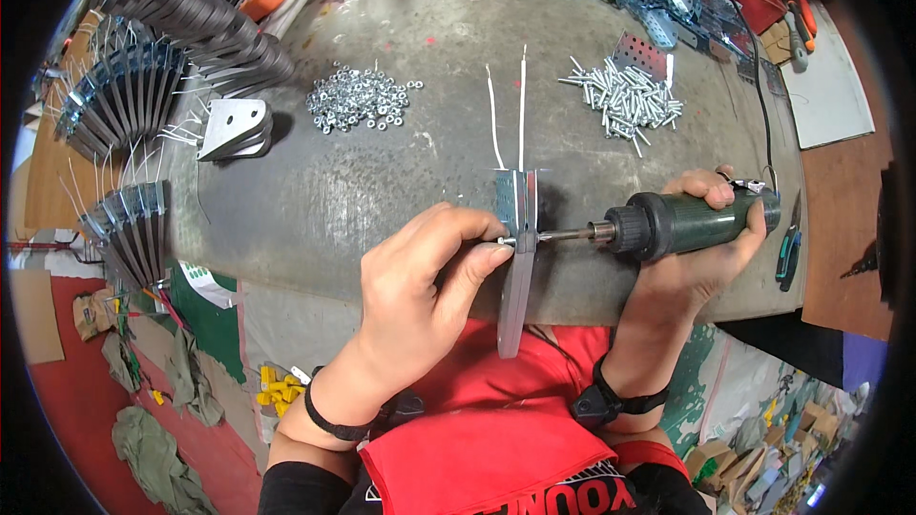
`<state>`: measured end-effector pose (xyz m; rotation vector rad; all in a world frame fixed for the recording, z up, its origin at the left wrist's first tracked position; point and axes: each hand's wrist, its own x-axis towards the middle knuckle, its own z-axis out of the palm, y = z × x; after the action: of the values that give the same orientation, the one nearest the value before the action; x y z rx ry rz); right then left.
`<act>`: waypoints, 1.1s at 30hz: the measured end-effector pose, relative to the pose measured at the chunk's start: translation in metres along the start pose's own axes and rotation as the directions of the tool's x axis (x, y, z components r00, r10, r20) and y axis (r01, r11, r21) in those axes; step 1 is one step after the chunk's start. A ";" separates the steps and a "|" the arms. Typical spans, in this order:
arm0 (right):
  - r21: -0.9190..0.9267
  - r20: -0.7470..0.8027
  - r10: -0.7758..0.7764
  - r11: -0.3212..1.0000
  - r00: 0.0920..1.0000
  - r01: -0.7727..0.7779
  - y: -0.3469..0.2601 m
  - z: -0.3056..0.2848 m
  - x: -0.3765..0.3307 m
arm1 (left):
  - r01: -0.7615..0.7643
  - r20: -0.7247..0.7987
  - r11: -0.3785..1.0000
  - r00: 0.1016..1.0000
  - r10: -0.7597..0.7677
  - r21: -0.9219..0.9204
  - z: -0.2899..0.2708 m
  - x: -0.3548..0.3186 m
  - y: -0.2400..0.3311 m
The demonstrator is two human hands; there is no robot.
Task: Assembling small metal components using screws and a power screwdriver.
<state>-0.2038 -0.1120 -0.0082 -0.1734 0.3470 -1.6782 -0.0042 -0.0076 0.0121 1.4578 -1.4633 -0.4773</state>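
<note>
Nearest my camera, the wired part point(513, 300) sits near centre. At nine, I see the left hand point(415, 272) pinched on a small fastener point(507, 241); at three, the right hand point(703, 274) curls round the driver point(692, 224). Nuts point(355, 100) lie past ten, screws point(625, 100) at one.

Teal/blk hand tool point(787, 256) on tbl point(286, 210), R edge; grn cloth point(153, 458) btm L, yel pcs point(277, 391) up-R of it, cardboard scraps point(819, 420) btm R.

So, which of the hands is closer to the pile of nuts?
Left: the left hand sits on the near side of the pile of nuts, slightly right; the right hand is farther right, gripping the green power tool.
</note>
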 end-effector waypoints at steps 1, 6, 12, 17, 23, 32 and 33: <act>0.000 -0.001 0.000 1.000 1.000 0.000 0.000 0.000 0.000 | 0.015 0.021 1.000 1.000 -0.015 0.001 -0.001 0.000 0.000; -0.041 0.011 -0.025 0.999 1.000 0.025 0.003 0.002 -0.001 | 0.036 0.033 0.999 0.999 -0.035 -0.034 0.000 0.000 0.000; -0.030 -0.009 -0.026 0.999 1.000 0.026 0.003 0.002 0.000 | 0.137 0.051 0.959 0.990 -0.129 -0.249 -0.002 -0.004 -0.004; -0.014 -0.017 -0.015 1.000 1.000 0.015 0.002 0.003 -0.002 | -0.010 -0.009 0.986 1.000 0.009 -0.169 -0.001 -0.003 -0.006; -0.017 -0.017 -0.014 1.000 1.000 0.014 0.003 0.002 -0.001 | 0.088 -0.014 0.984 0.996 -0.091 -0.154 -0.002 -0.003 -0.001; -0.035 -0.025 -0.026 0.999 0.999 0.025 0.003 0.006 -0.004 | 0.246 0.018 0.853 0.963 -0.268 -0.460 0.001 -0.004 -0.003; -0.026 -0.036 -0.021 0.999 0.999 0.020 0.003 0.006 -0.004 | 0.188 -0.005 0.899 0.978 -0.207 -0.396 0.001 -0.004 -0.005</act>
<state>-0.1986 -0.1087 -0.0031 -0.1662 0.3957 -1.6989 -0.0032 -0.0055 0.0067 1.2841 -1.1049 -0.8096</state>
